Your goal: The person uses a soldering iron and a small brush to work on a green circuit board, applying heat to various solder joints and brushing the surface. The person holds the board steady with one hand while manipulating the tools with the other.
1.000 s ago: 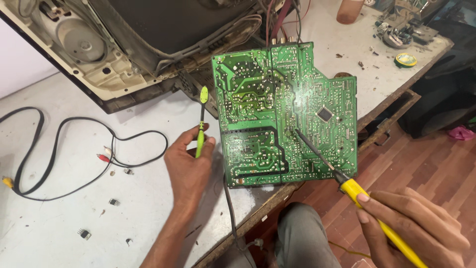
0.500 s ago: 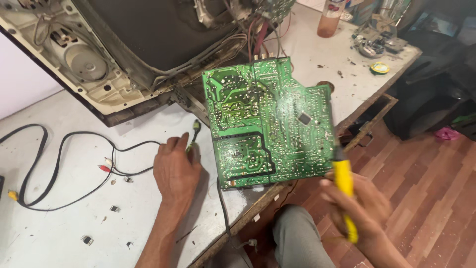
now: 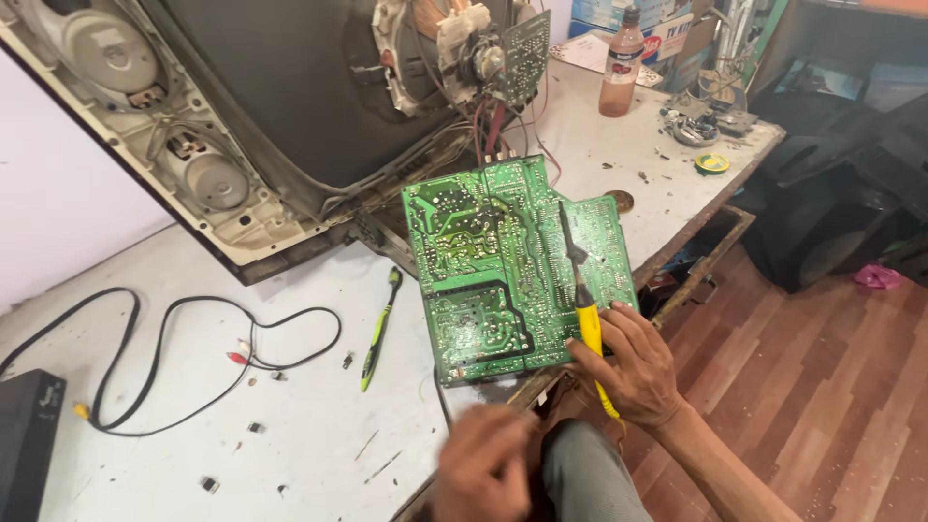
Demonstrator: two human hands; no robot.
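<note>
Soldering iron (image 3: pixel 583 304) in right hand (image 3: pixel 633 367) fingers, tip up-screen on circuit board (image 3: pixel 503 271); left hand (image 3: pixel 483 469) blurred, fingers unclear.

Yellow-handled soldering iron (image 3: pixel 584 307) lies across tilted green circuit board (image 3: pixel 512 266).

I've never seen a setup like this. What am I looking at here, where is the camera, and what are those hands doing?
The camera sits on a person's head, looking down at their own hands over a white workbench. The right hand holds a yellow-handled soldering iron against a green circuit board. The left hand is blurred and looks empty. A green-and-black tool and a black cable lie on the bench. Behind stands an opened old television, and farther back a brown bottle.
</note>
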